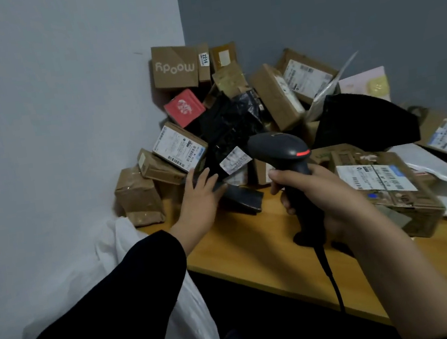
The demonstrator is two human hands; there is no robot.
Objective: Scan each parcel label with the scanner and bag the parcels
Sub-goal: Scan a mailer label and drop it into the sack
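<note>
Wood table (pixel 240 238) in grey-walled corner, parcel pile (pixel 275 96) against walls. Right hand (pixel 319 184) grips scanner (pixel 279 144); left hand (pixel 197 198), fingers straight, touches black parcel (pixel 226 134). White bag (pixel 114 256) beside table.

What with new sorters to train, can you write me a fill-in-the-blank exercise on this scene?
The right hand grips a corded black ____.
Its light strip glows ____.
The left hand touches a black parcel bearing a ____ label.
The red box lies just below a brown box printed ____.
Missing: scanner, red, white, moody.
</note>
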